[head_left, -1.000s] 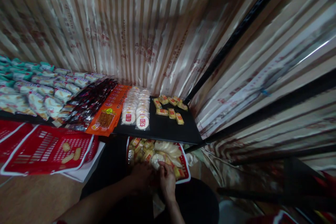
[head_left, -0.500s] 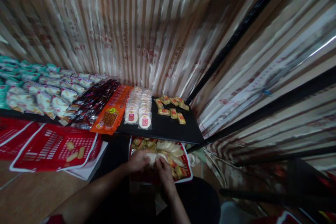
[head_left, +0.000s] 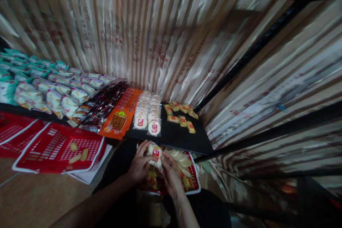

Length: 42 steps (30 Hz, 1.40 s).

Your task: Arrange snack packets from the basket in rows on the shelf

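Observation:
Between my two hands is a round white wrapped cracker packet (head_left: pixel 154 152) with a red label facing up. My left hand (head_left: pixel 139 164) grips its left side, the thumb across the front. On its right edge, my right hand (head_left: pixel 170 171) closes with the fingers. Both hands are over a red basket (head_left: pixel 198 178) with a white rim, which holds more white round packets (head_left: pixel 181 160) and small yellow packets (head_left: pixel 188 182). Just beyond, on the black shelf (head_left: pixel 173 138), two rows of similar white packets (head_left: pixel 147 115) lie overlapped.
Several small yellow packets (head_left: pixel 182 121) lie on the shelf's right end. Leftward are orange bags (head_left: pixel 121 114), dark red packets (head_left: pixel 105 103), and white and teal packets (head_left: pixel 53 85). A red basket (head_left: pixel 58 149) stands lower left. Black metal bars (head_left: pixel 256 131) cross the right side before striped curtains (head_left: pixel 160 25).
My hands have lifted the white packet from low in the basket toward the shelf's front edge, turning its red label up. The view has shifted slightly left.

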{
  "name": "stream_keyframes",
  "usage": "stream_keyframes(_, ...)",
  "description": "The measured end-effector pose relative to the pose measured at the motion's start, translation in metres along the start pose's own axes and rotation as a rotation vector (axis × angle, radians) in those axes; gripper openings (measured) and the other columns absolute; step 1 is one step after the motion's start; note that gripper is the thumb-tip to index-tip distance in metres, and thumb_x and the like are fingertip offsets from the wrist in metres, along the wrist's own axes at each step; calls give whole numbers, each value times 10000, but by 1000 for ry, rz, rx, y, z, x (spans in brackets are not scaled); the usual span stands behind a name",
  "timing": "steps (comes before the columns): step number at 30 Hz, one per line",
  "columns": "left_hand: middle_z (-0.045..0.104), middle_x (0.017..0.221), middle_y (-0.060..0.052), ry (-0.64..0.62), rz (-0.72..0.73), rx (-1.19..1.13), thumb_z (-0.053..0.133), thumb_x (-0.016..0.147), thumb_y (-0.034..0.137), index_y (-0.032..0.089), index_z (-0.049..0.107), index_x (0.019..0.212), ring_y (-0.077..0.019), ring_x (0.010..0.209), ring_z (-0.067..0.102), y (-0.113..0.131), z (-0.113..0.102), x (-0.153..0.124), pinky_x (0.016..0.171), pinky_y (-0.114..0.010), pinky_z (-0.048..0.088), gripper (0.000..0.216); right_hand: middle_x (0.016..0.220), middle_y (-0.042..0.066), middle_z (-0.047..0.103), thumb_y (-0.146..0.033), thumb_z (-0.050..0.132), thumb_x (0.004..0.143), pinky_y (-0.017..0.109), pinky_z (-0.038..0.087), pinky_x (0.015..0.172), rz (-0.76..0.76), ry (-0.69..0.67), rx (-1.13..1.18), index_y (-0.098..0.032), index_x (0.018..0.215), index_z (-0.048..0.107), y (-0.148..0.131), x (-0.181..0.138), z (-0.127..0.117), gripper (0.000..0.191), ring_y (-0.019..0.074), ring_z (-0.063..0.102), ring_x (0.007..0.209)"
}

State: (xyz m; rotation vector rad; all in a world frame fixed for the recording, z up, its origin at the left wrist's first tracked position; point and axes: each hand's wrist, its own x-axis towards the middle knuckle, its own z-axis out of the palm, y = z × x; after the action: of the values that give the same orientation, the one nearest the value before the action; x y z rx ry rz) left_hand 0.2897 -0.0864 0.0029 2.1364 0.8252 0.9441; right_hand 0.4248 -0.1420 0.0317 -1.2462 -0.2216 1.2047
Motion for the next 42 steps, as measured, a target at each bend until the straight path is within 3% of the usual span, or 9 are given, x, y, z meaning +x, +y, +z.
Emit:
stream_keyframes(4, 241, 1448, -31, 43, -33, -86, 412, 751, 48, 217, 689, 911, -241, 1301, 280, -5, -6, -5, 994, -370, 394, 362, 744, -27, 681, -311, 823, 516, 274, 505, 591, -15, 0, 17, -240, 988, 540, 7, 2, 11, 555, 172, 650, 675)
stream_keyframes(9, 254, 1445, -62, 61, -84, -95, 362, 878, 224, 204, 684, 931, -237, 1267, 354, -11, -12, -11, 1005, -376, 377, 327, 788, -31, 671, -284, 801, 519, 266, 500, 613, -43, -5, -17, -248, 1160, 484, 12, 5, 24, 716, 157, 643, 684)
stream_keyframes(15, 372, 1388, -110, 26, -172, -127, 288, 923, 411, 183, 669, 998, -233, 1182, 475, -19, -15, -15, 961, -351, 431, 451, 892, 18, 688, -360, 726, 586, 304, 504, 699, -56, -74, -176, -244, 1029, 589, 14, 15, 33, 478, 206, 646, 818)
stream_keyframes(20, 367, 1402, -90, 57, -163, -1, 337, 905, 263, 195, 651, 1060, -251, 1259, 391, -25, -21, -9, 1003, -389, 403, 356, 845, 28, 694, -389, 715, 597, 318, 492, 724, -118, -154, -310, -220, 941, 607, 15, 36, 41, 399, 195, 640, 764)
stream_keyframes(26, 271, 1452, -73, 238, -119, 287, 375, 759, 4, 216, 607, 1118, -255, 1316, 296, -35, -29, 15, 1045, -436, 363, 477, 797, 8, 669, -363, 702, 558, 285, 478, 700, -263, -65, -385, -196, 930, 598, 12, 74, 66, 420, 164, 611, 728)
stream_keyframes(31, 375, 1382, -115, 300, -76, 482, 405, 789, 45, 185, 564, 1151, -276, 1284, 348, -44, -29, 34, 1031, -461, 378, 420, 748, 7, 637, -391, 623, 623, 292, 472, 685, -430, -48, -624, -165, 985, 620, 12, 97, 84, 427, 159, 579, 681)
stream_keyframes(36, 424, 1337, -127, 281, -131, 514, 459, 820, 136, 179, 543, 1161, -283, 1239, 403, -49, -26, 41, 1005, -449, 408, 355, 949, 90, 637, -342, 544, 727, 317, 469, 763, -656, -13, -908, -163, 1031, 651, 11, 103, 89, 369, 199, 587, 808)
stream_keyframes(42, 434, 1324, -135, 269, -172, 556, 441, 828, 99, 170, 524, 1190, -279, 1240, 404, -54, -22, 49, 1012, -447, 401, 377, 946, 95, 589, -333, 475, 812, 337, 449, 826, -840, 13, -1152, -189, 1135, 622, 10, 110, 88, 383, 221, 552, 891)
